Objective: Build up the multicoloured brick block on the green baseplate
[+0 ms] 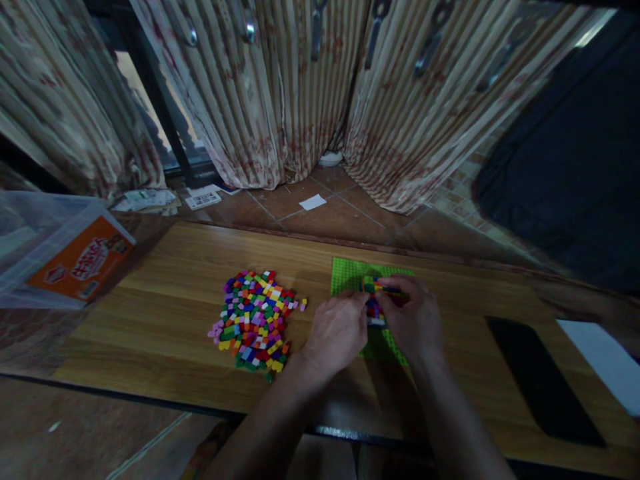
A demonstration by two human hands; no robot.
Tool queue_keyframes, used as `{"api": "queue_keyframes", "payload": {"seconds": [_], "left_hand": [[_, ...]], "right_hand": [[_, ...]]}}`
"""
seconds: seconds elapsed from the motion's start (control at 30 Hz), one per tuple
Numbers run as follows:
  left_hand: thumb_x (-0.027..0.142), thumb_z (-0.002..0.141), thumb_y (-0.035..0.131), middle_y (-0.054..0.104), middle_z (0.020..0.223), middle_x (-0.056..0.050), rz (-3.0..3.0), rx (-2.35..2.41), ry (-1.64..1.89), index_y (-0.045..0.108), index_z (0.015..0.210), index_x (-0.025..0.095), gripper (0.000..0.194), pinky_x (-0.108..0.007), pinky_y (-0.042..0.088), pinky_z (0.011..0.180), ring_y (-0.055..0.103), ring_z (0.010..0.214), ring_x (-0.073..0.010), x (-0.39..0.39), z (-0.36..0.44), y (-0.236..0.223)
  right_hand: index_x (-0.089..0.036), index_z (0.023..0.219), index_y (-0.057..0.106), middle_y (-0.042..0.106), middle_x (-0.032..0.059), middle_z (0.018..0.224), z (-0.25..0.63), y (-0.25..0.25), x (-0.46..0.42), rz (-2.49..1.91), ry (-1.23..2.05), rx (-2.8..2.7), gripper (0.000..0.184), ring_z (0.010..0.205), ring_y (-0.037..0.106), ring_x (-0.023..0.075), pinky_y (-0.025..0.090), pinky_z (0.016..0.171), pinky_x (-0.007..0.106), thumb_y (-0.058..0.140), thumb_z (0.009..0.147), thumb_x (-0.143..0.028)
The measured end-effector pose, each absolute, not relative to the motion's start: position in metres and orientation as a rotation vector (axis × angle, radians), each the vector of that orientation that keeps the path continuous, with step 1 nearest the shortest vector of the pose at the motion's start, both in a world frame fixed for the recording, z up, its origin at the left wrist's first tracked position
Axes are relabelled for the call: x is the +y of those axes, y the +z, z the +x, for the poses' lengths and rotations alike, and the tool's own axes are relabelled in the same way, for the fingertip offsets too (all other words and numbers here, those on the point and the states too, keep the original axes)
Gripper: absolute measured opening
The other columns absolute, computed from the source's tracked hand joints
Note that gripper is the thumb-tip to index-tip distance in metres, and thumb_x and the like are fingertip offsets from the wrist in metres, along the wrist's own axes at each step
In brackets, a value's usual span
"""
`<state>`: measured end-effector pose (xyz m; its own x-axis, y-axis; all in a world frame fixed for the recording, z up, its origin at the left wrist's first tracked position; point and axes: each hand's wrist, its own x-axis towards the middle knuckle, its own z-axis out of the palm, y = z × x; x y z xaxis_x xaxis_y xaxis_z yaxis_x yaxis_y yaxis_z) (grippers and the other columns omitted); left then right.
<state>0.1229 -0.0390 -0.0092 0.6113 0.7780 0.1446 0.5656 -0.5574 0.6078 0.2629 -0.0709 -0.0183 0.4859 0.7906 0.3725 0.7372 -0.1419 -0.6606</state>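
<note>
A green studded baseplate (345, 275) lies on the wooden table, and a small build of multicoloured toy bricks (375, 307) stands on it. My left hand (339, 330) is at the build's left side, fingers bent and closed, with the tips touching it. From the right, my right hand (413, 313) curls over the build, thumb and fingers pinched at its upper right. Whatever sits between the fingertips is too small or covered to make out. Left of my left hand spreads a loose heap of mixed coloured bricks (255, 317).
A clear plastic bin (107, 220) with an orange label stands at the table's left end. On the right lie a black flat panel (543, 380) and a white sheet (603, 360). Striped curtains (280, 100) hang behind the wooden table (165, 320); papers (204, 197) lie on the floor.
</note>
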Motion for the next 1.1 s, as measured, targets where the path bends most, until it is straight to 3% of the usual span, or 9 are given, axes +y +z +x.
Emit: {"api": "queue_keyframes", "payload": {"seconds": [0.5, 0.77, 0.97, 1.1], "left_hand": [[0.021, 0.093, 0.042, 0.073, 0.107, -0.004, 2.239, 1.104, 0.579, 0.066, 0.114, 0.022, 0.032, -0.031, 0.052, 0.089, 0.069, 0.096, -0.0191, -0.035, 0.117, -0.003], [0.020, 0.090, 0.046, 0.074, 0.105, -0.006, 2.091, 1.181, 0.732, 0.069, 0.112, 0.019, 0.032, -0.031, 0.053, 0.088, 0.070, 0.091, -0.0190, -0.020, 0.103, 0.003], [0.020, 0.088, 0.050, 0.074, 0.103, -0.007, 1.940, 1.288, 0.988, 0.072, 0.106, 0.016, 0.029, -0.030, 0.052, 0.088, 0.069, 0.093, -0.0191, 0.000, 0.074, 0.006], [0.024, 0.084, 0.054, 0.075, 0.087, -0.006, 1.724, 1.417, 1.229, 0.072, 0.101, 0.014, 0.027, -0.025, 0.053, 0.073, 0.069, 0.078, -0.0170, 0.017, 0.045, 0.008]], "right_hand": [[-0.019, 0.090, 0.071, 0.069, 0.0098, 0.100, 0.270, -0.021, -0.070, -1.841, 0.132, -1.231, 0.023, 0.097, 0.061, 0.0259, 0.044, 0.092, 0.047, 0.063, 0.075, -0.035], [-0.015, 0.099, 0.071, 0.073, 0.0083, 0.083, 0.272, -0.014, -0.072, -1.739, 0.299, -0.941, 0.036, 0.074, 0.068, 0.0232, 0.053, 0.066, 0.036, 0.060, 0.079, -0.044], [-0.019, 0.096, 0.071, 0.073, 0.0066, 0.092, 0.246, 0.010, -0.080, -1.609, 0.324, -0.947, 0.026, 0.078, 0.068, 0.0207, 0.054, 0.068, 0.034, 0.063, 0.080, -0.038], [-0.024, 0.092, 0.071, 0.072, 0.0028, 0.091, 0.218, 0.017, -0.087, -1.558, 0.411, -1.232, 0.015, 0.079, 0.066, 0.0176, 0.052, 0.069, 0.031, 0.060, 0.085, -0.032]]}}
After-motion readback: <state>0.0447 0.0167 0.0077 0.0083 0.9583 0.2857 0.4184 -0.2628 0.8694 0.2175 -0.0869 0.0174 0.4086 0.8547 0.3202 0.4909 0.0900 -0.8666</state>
